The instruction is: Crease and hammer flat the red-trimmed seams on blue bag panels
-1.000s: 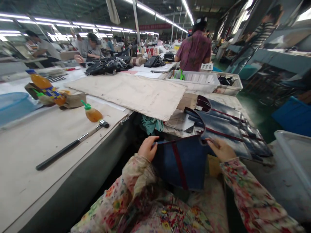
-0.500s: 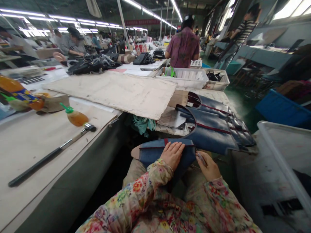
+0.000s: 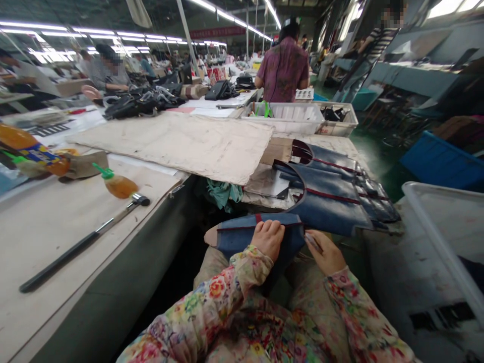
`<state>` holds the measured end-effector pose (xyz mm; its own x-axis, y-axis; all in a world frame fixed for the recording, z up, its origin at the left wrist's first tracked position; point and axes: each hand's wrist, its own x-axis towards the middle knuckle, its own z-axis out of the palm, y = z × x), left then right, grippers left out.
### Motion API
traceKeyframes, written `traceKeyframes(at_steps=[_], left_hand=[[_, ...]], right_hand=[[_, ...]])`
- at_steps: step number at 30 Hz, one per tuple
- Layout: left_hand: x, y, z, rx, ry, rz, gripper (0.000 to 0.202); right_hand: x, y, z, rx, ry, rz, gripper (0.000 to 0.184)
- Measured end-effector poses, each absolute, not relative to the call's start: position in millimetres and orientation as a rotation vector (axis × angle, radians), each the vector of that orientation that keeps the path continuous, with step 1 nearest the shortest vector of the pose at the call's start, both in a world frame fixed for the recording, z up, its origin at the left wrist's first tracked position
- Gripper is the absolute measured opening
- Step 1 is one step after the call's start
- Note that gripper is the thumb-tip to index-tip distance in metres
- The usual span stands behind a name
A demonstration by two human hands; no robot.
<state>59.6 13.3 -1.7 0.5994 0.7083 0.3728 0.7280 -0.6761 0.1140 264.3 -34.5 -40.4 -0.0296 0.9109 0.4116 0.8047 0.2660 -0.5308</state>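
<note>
A dark blue leather piece [image 3: 238, 233] with dark red trim lies across my lap. My left hand [image 3: 269, 239] rests flat on its top edge, fingers stretched out and together. My right hand [image 3: 325, 252] sits just to the right of the piece, fingers curled round a small thin tool [image 3: 313, 242] that I cannot make out. A pile of similar blue leather pieces [image 3: 333, 194] with red edging lies on the table right in front of my hands.
To my left, a long worktable [image 3: 56, 217] carries a hammer [image 3: 85, 239], an orange glue bottle [image 3: 116, 182] and a large beige sheet [image 3: 181, 141]. White trays [image 3: 298, 118] stand behind the pile; a white bin [image 3: 446, 227] is at right. A person in a purple shirt [image 3: 283, 68] stands ahead.
The blue piece hung upright between both hands; it now lies folded flat on my lap. My left hand moved from its left edge onto its top. The view shifted slightly.
</note>
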Motion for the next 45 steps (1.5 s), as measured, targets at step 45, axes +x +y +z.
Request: traceKeyframes(at_steps=[45], left_hand=[[30.2, 13.2, -4.4, -2.79, -1.321, -0.575, 0.029]], right_hand=[[185.8, -18.0, -15.7, -1.494, -2.056, -0.088, 0.03]])
